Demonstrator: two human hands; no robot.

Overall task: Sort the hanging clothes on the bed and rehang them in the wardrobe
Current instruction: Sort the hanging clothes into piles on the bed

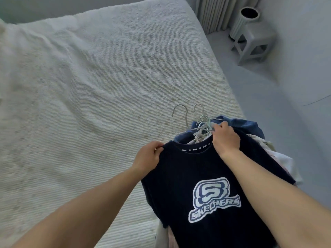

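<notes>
Both hands are on a navy tee (206, 176) that lies topmost on a pile (268, 145) of clothes at the near right edge of the bed (89, 86). The left hand (147, 157) pinches the tee's shoulder seam, fingers curled over the cloth. The right hand (226, 137) sits at the other side of the collar, fingers curled round a bunch of hangers (204, 125) (pale wire ones, their hooks crowded together just past the knuckles). One more hook (180, 111) stands apart, a little to the left of that bunch and beyond both hands.

Under the tee, a blue garment (250, 125) shows beyond the right hand, and pale cloth spills out to the right of the right forearm. The tee's chest print (214, 199) lies between the two forearms, near the viewer.

Left of the left hand and far beyond it the bed's cream ribbed cover spreads wide, lightly creased. Well beyond the right hand, off the bed, a grey stool (254, 45) stands on the floor (268, 97) with a ribbed bin (243, 22) just behind it, and a curtain (213, 13) hangs to the bin's left.
</notes>
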